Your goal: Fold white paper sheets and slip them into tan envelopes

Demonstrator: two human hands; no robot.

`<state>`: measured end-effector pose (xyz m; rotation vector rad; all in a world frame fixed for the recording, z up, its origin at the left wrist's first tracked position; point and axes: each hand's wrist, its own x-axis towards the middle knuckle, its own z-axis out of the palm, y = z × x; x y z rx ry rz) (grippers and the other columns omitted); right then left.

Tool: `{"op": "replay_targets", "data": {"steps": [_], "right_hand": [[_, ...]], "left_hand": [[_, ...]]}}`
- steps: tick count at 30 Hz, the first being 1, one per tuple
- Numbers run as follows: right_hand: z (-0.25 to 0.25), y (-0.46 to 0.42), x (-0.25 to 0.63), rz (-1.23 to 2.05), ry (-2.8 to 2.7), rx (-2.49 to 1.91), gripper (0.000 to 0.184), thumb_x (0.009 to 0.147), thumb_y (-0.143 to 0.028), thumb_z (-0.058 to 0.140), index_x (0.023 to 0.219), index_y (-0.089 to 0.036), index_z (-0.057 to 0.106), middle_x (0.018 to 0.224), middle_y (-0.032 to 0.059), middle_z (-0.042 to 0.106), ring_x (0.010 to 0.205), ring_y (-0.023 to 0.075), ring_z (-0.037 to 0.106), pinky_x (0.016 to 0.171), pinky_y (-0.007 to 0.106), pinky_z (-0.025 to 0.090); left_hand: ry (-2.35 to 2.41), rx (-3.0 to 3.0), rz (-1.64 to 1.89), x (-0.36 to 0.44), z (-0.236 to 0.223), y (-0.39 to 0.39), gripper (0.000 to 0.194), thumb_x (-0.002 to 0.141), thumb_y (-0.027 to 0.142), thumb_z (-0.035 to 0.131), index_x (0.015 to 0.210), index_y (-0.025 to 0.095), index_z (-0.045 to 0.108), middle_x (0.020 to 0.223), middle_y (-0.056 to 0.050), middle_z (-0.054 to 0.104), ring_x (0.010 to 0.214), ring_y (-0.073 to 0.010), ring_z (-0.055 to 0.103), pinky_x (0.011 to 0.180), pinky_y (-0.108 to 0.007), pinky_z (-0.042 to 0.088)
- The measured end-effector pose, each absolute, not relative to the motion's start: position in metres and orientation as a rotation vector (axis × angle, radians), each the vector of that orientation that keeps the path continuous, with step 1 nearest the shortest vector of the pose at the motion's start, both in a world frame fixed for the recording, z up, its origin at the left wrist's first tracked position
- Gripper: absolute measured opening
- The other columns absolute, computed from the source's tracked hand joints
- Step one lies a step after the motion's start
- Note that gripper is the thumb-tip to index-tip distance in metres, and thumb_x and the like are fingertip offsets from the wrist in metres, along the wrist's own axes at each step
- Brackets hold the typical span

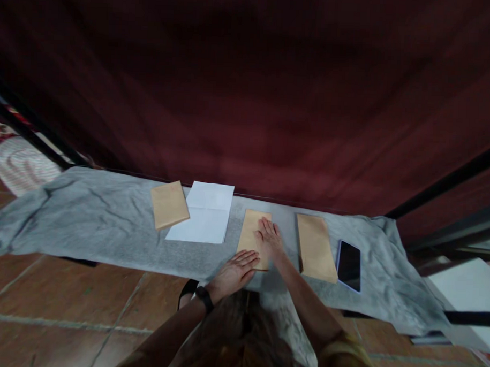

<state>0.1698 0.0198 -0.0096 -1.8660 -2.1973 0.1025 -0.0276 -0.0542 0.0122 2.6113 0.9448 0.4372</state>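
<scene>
A brown paper envelope (249, 226) lies lengthwise on the grey cloth in front of me. My left hand (236, 270) rests flat over its near left part, fingers stretched out, a dark band on the wrist. Higher up on the same envelope, my right hand (270, 237) presses down with its fingers extended and slightly blurred. To the right is a stack of brown envelopes (317, 247). On the left, a white sheet of paper (207, 219) with a crease across it lies partly under another brown paper packet (170, 204).
A phone (350, 266) with a dark screen lies right of the stack. Grey cloth (107, 221) covers the narrow bench. Behind it hangs a dark red curtain (247, 124), with black metal bars (449, 182) at the sides. Tiled floor (83, 306) shows below.
</scene>
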Motion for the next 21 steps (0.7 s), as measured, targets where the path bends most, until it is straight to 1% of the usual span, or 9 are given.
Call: {"op": "replay_targets", "data": {"steps": [4, 8, 12, 17, 21], "right_hand": [[-0.009, 0.037, 0.170, 0.118, -2.088, -1.963, 0.056, 0.107, -0.035, 0.031, 0.158, -0.012, 0.035, 0.164, 0.0154, 0.035, 0.153, 0.0236, 0.032, 0.125, 0.048, 0.019], [-0.009, 0.034, 0.169, 0.119, -2.080, -1.955, 0.055, 0.107, -0.034, 0.029, 0.158, -0.012, 0.036, 0.164, 0.0148, 0.035, 0.152, 0.0247, 0.032, 0.125, 0.050, 0.019], [-0.012, 0.012, 0.174, 0.121, -2.174, -1.880, 0.057, 0.107, -0.035, 0.029, 0.157, -0.008, 0.036, 0.164, 0.0149, 0.034, 0.153, 0.0251, 0.032, 0.125, 0.048, 0.021], [-0.018, -0.026, 0.179, 0.061, -2.248, -1.773, 0.054, 0.107, -0.033, 0.029, 0.157, -0.012, 0.038, 0.162, 0.0127, 0.037, 0.150, 0.0220, 0.037, 0.124, 0.047, 0.026], [-0.021, -0.053, 0.178, -0.004, -2.234, -1.675, 0.052, 0.107, -0.032, 0.031, 0.156, -0.015, 0.039, 0.160, 0.0110, 0.042, 0.148, 0.0205, 0.041, 0.124, 0.045, 0.027]], "left_hand": [[0.978, 2.570, 0.467, -0.029, 0.010, -0.054, 0.041, 0.105, 0.027, 0.042, 0.144, 0.025, 0.055, 0.153, -0.001, 0.054, 0.144, -0.0146, 0.046, 0.123, -0.038, 0.037], [1.000, 2.566, 0.482, -0.030, 0.005, -0.054, 0.040, 0.105, 0.026, 0.041, 0.142, 0.024, 0.057, 0.152, -0.001, 0.056, 0.144, -0.0139, 0.046, 0.123, -0.037, 0.037], [1.005, 2.552, 0.513, -0.030, 0.003, -0.054, 0.040, 0.103, 0.024, 0.043, 0.140, 0.022, 0.059, 0.150, -0.003, 0.058, 0.143, -0.0146, 0.047, 0.122, -0.037, 0.039], [0.993, 2.514, 0.551, -0.028, 0.005, -0.053, 0.041, 0.100, 0.023, 0.046, 0.139, 0.022, 0.060, 0.148, -0.004, 0.060, 0.141, -0.0165, 0.050, 0.121, -0.041, 0.040], [0.980, 2.494, 0.538, -0.029, 0.008, -0.053, 0.047, 0.096, 0.022, 0.052, 0.143, 0.025, 0.057, 0.148, -0.003, 0.059, 0.141, -0.0177, 0.051, 0.122, -0.043, 0.039]]}}
